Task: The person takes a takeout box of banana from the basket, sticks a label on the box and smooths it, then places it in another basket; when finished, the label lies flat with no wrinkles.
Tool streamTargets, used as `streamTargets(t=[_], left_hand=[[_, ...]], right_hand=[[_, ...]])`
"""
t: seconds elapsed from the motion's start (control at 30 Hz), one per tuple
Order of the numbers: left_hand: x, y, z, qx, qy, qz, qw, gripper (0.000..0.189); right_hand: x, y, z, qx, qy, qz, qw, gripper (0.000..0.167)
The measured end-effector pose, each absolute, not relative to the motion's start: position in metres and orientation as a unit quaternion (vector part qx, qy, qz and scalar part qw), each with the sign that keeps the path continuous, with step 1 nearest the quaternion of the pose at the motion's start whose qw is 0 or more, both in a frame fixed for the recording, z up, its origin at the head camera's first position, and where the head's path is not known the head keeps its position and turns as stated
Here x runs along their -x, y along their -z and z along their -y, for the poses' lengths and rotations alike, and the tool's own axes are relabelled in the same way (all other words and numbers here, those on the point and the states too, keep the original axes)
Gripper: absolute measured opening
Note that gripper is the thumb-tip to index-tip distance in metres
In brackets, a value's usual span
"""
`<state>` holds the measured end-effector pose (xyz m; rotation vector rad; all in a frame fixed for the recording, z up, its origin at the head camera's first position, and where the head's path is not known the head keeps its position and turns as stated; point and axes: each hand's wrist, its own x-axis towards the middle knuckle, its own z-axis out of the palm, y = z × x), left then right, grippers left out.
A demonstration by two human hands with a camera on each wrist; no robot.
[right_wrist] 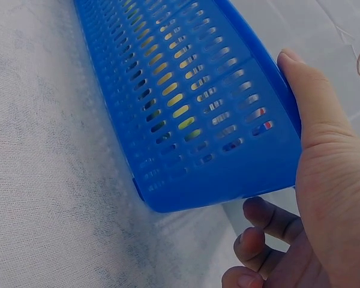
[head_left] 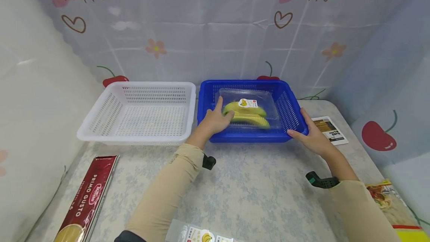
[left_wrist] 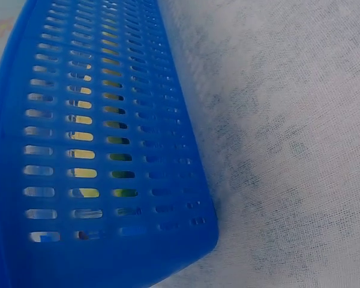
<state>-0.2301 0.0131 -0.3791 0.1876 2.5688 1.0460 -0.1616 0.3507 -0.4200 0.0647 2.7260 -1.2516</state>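
Note:
A blue basket [head_left: 248,136] stands at the back of the table. Inside it lies a clear plastic box [head_left: 273,113] of bananas [head_left: 248,117] with a small label on top. My left hand [head_left: 216,120] reaches over the basket's front left side, its index finger and thumb extended at the box's left end; its other fingers are hidden. At the front right corner my right hand [head_left: 314,137] grips the basket. In the right wrist view that thumb [right_wrist: 312,90] lies on the rim, with curled fingers [right_wrist: 258,243] below. The left wrist view shows the blue basket's slotted side [left_wrist: 102,180] but no hand.
Left of the blue basket stands a white basket [head_left: 134,137]. A red pasta pack [head_left: 87,197] lies at the front left. A plastic packet with banana labels [head_left: 201,233] is at the near edge. Beyond the right hand lies a printed card [head_left: 330,130]; a food bag [head_left: 396,208] sits far right.

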Motion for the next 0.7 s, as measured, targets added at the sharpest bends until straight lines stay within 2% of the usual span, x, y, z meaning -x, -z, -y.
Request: streamTargets(t=[0.3, 0.53, 0.7], left_hand=[[0.225, 0.384, -0.023, -0.060, -0.287, -0.947, 0.129, 0.078], [0.212, 0.375, -0.026, -0.104, -0.221, -0.969, 0.043, 0.069], [0.197, 0.366, -0.017, -0.153, -0.194, -0.968, -0.038, 0.062]], right_hand=[[0.160, 0.419, -0.350, -0.026, 0.413, -0.907, 0.075, 0.107], [0.158, 0.418, -0.352, -0.029, 0.404, -0.912, 0.073, 0.107], [0.151, 0.415, -0.351, -0.031, 0.346, -0.938, 0.026, 0.107]])
